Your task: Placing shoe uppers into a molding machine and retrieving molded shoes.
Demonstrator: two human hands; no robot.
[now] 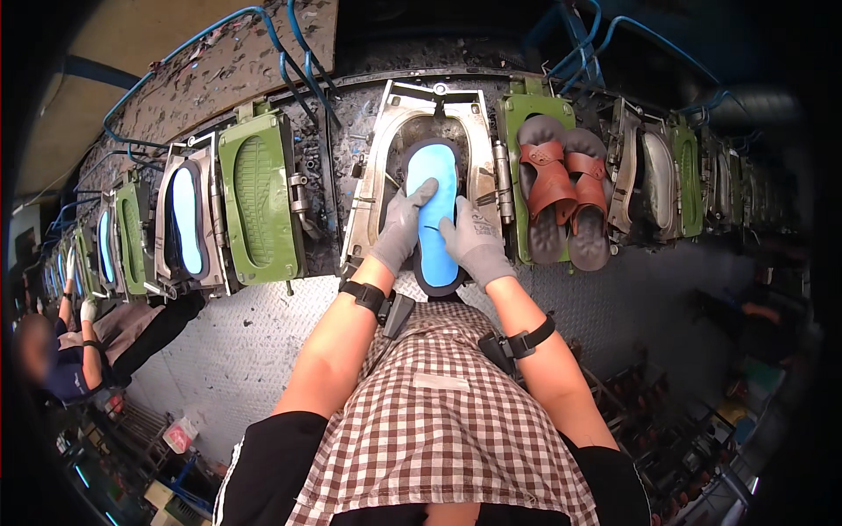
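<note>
A shoe sole (433, 230) with a bright blue face and dark rim is held between my two gloved hands, its near end toward my apron. My left hand (402, 226) grips its left edge, thumb lying on the blue face. On the opposite edge my right hand (478, 238) holds it, thumb also on top; the fingers underneath are hidden. Just beyond and partly beneath the sole lies an open silver metal mould (377, 167) with a sole-shaped cavity.
Brown sandals (553, 188) rest on a green mould plate (517, 114) at right. Another green plate (259, 193) is at left, beside a mould holding a blue-faced sole (187, 219). Blue bent rails (285, 61) stand behind. A co-worker (74, 351) is at far left.
</note>
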